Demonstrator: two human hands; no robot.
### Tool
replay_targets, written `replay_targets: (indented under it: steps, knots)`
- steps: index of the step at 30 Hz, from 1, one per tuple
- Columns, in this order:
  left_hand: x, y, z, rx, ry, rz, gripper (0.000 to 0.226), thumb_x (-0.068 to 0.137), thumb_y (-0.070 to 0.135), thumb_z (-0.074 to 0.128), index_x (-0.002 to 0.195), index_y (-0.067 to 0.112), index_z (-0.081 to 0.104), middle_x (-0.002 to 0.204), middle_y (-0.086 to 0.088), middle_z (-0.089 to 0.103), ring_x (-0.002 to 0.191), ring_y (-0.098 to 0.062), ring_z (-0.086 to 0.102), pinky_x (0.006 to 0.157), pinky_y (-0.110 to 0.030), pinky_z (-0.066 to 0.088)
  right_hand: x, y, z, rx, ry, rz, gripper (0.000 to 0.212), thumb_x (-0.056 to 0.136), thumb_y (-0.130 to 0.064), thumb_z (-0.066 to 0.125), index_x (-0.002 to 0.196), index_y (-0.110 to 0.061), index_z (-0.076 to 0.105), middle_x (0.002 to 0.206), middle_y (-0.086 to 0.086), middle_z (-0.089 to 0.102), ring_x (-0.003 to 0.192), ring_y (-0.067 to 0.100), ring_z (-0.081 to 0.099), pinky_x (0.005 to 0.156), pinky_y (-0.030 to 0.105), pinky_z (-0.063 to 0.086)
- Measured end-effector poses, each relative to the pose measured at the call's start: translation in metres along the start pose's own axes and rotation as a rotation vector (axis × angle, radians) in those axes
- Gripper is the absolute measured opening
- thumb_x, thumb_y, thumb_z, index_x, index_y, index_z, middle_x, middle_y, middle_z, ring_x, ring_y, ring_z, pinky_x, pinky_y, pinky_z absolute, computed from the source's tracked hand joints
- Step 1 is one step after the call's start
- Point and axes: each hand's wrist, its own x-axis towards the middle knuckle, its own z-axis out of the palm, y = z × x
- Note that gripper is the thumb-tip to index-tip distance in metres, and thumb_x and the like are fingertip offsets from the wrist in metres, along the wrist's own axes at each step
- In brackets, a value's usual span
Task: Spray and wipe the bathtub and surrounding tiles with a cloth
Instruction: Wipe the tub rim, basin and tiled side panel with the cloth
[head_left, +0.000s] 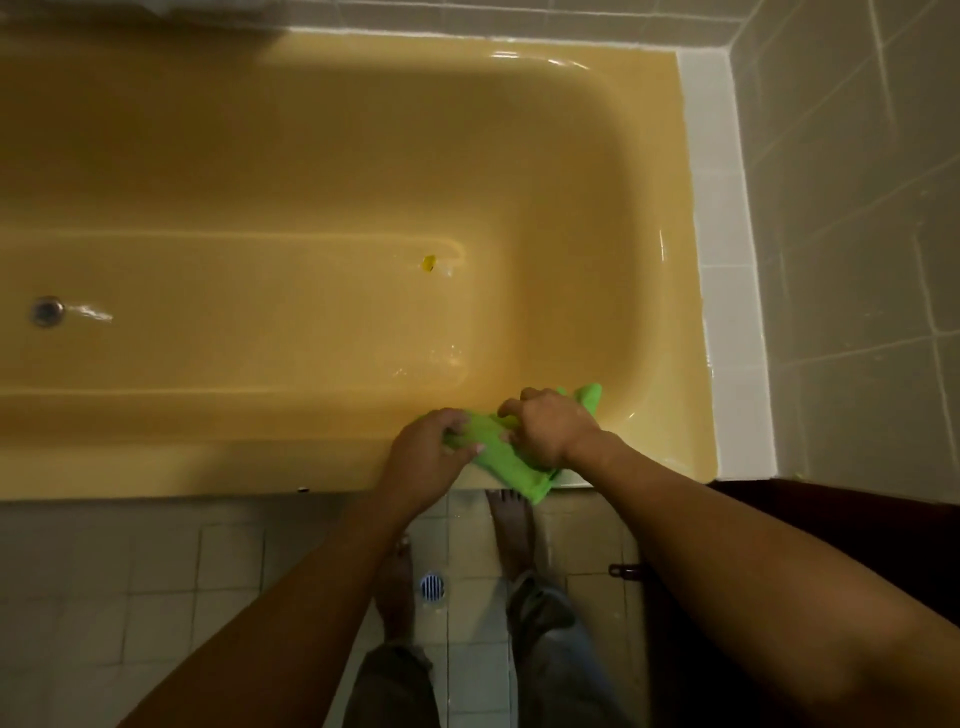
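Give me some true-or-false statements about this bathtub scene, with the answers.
1. The left hand and the right hand both grip the green cloth. True.
2. The green cloth lies on the floor of the bathtub. False: it is held at the near rim.
3. The tub drain sits toward the left end of the tub floor. True.
4. The bathtub is white. False: it is yellow.
5. The person wears shoes. False: the feet are bare.

Home bathroom, looking down at tub side.
Mustard-yellow bathtub (311, 156) with metal drain (47, 310) sitting against grey wall tiles (857, 208) and a white tile ledge (727, 260); pale floor tiles (156, 571) running along its front, round floor drain (432, 587) set in them, bare feet (511, 527) standing beside it.
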Motion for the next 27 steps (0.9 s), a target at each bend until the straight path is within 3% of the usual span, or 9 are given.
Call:
replay_targets:
  steps: [3,6,8,10,14,17,19,22,27]
  knots:
    - [0.002,-0.001,0.004,0.247,-0.065,-0.012,0.059,0.083,0.057,0.071,0.132,0.024,0.064,0.126,0.000,0.057,0.117,-0.022,0.058,0.110,-0.049,0.040,-0.005,0.004,0.009,0.041,-0.004,-0.053,0.047,0.102,-0.046,0.046,0.147,-0.032,0.047,0.142,0.008,0.050,0.127,0.033,0.044,0.104,0.047,0.041]
    - [-0.007,0.005,0.010,0.389,-0.054,-0.077,0.051,0.092,0.061,0.059,0.137,0.036,0.055,0.141,0.009,0.048,0.134,-0.015,0.045,0.123,-0.059,0.004,-0.011,0.001,0.005,-0.015,-0.121,-0.034,0.050,0.099,-0.049,0.043,0.148,-0.037,0.044,0.151,0.001,0.045,0.131,0.031,0.038,0.106,0.051,0.038]
    - [-0.015,0.006,0.016,0.398,-0.022,-0.091,0.047,0.094,0.060,0.056,0.135,0.039,0.053,0.143,0.013,0.047,0.140,-0.012,0.040,0.121,-0.064,-0.004,-0.001,-0.006,-0.009,0.034,-0.175,0.021,0.039,0.098,-0.051,0.041,0.127,-0.033,0.059,0.137,0.007,0.058,0.126,0.032,0.046,0.099,0.046,0.042]
    - [-0.021,0.006,0.019,0.416,0.009,-0.089,0.044,0.094,0.060,0.055,0.134,0.040,0.054,0.144,0.015,0.047,0.148,-0.013,0.030,0.120,-0.065,-0.006,0.016,-0.016,-0.016,0.075,-0.152,0.058,0.037,0.100,-0.052,0.037,0.104,-0.026,0.063,0.124,0.013,0.063,0.118,0.035,0.054,0.093,0.042,0.045]
    - [-0.023,0.004,0.015,0.435,0.038,-0.088,0.052,0.093,0.066,0.053,0.138,0.040,0.051,0.146,0.016,0.049,0.145,-0.008,0.033,0.120,-0.063,-0.009,0.033,-0.024,0.010,0.064,-0.063,-0.040,0.045,0.105,-0.048,0.031,0.123,-0.012,0.051,0.129,0.015,0.054,0.122,0.034,0.047,0.100,0.046,0.039]
    - [-0.019,-0.008,0.007,0.425,0.017,-0.077,0.064,0.089,0.074,0.051,0.142,0.039,0.046,0.147,0.016,0.049,0.144,-0.006,0.035,0.120,-0.060,-0.013,0.028,-0.016,0.028,0.079,-0.077,-0.077,0.059,0.103,-0.060,0.015,0.152,-0.028,0.025,0.161,0.003,0.032,0.149,0.030,0.025,0.119,0.057,0.017]
    - [-0.018,-0.019,-0.001,0.451,-0.024,-0.022,0.065,0.089,0.078,0.045,0.143,0.041,0.044,0.149,0.019,0.047,0.145,-0.004,0.033,0.120,-0.061,-0.013,0.027,-0.014,0.030,0.032,-0.107,-0.108,0.066,0.098,-0.070,0.006,0.158,-0.042,0.004,0.169,-0.007,0.013,0.156,0.025,0.008,0.121,0.063,0.005]
    - [-0.020,-0.036,-0.014,0.509,-0.084,0.103,0.068,0.091,0.079,0.027,0.149,0.044,0.038,0.155,0.020,0.041,0.147,-0.005,0.031,0.119,-0.061,-0.009,0.024,-0.015,0.032,0.014,-0.122,-0.129,0.073,0.090,-0.081,0.004,0.156,-0.049,0.004,0.169,-0.009,0.015,0.154,0.030,0.016,0.118,0.067,0.009]
    - [-0.017,-0.059,-0.043,0.679,-0.163,0.240,0.068,0.096,0.076,0.019,0.157,0.044,0.026,0.158,0.009,0.042,0.142,-0.017,0.041,0.119,-0.061,0.014,0.018,-0.015,0.036,-0.014,-0.087,-0.124,0.077,0.086,-0.086,0.004,0.154,-0.050,0.010,0.167,-0.009,0.021,0.148,0.029,0.034,0.115,0.067,0.019]
